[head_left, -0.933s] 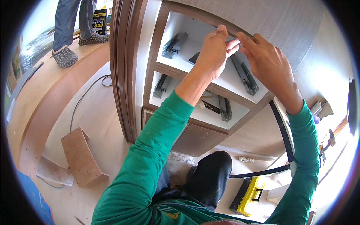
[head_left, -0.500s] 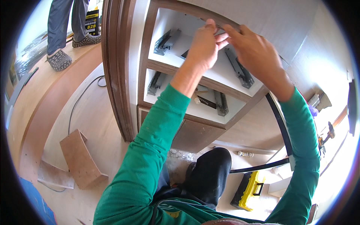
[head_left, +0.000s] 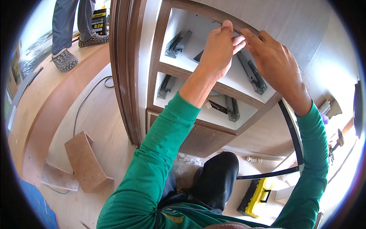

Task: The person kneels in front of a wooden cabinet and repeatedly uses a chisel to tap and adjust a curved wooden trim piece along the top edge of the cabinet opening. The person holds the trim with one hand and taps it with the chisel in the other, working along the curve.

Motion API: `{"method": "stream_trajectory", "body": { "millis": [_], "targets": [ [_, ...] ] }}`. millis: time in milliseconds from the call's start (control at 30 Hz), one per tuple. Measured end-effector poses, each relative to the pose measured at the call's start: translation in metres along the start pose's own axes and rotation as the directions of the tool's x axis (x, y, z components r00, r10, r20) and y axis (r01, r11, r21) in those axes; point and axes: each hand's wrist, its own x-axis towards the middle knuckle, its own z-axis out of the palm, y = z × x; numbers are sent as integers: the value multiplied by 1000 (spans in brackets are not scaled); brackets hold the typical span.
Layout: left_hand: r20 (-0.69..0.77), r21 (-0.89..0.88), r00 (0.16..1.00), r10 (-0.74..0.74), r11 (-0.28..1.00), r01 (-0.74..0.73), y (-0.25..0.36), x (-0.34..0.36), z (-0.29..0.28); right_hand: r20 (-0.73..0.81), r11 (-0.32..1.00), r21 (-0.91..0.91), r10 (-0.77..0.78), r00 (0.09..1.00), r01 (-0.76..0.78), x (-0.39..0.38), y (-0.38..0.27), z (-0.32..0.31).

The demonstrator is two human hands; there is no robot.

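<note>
Both hands meet at the top rail of a brown-framed cabinet [head_left: 183, 72] with white-lined openings. My left hand [head_left: 220, 53] has its thumb raised and its fingers bent toward the right hand. Beside it, my right hand [head_left: 275, 61] is pinched, fingertips close to the left ones. Whatever lies between the fingertips is too small and hidden to name. Metal drawer slides sit on the side walls of the upper opening, one at left [head_left: 177, 44] and one at right [head_left: 253, 74]. The lower opening has a left slide [head_left: 165, 86] and a right slide [head_left: 232, 108].
At upper left, a person's patterned shoe [head_left: 65, 61] stands on a raised wooden ledge [head_left: 42, 95]. An open wooden box piece [head_left: 87, 162] lies on the floor near a cable [head_left: 78, 110]. At lower right are a yellow-and-black toolbox [head_left: 256, 197] and a curved black strip [head_left: 267, 173].
The whole view has shifted, so the cabinet and both hands appear slightly further right. My hands stay together at the top rail, the right one with its fingers slightly rearranged.
</note>
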Motion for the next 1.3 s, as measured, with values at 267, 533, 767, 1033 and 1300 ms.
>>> {"method": "stream_trajectory", "body": {
  "millis": [267,533,767,1033,1300],
  "targets": [
    [5,7,999,44,999,-44,-3,8,-5,-63,998,-41,-47,997,44,1,-4,2],
    [51,-4,997,63,998,-63,-6,11,-15,-121,990,-86,-118,986,108,2,-2,6],
    [21,36,998,59,998,-60,-4,13,-18,-122,986,-132,-113,986,97,3,-4,11],
    [-63,12,998,30,999,-29,3,16,-18,-184,984,-32,-176,967,173,13,-2,22],
    [58,90,998,19,996,-24,3,12,-19,-47,992,-119,-37,998,32,4,-8,9]
  ]
}}
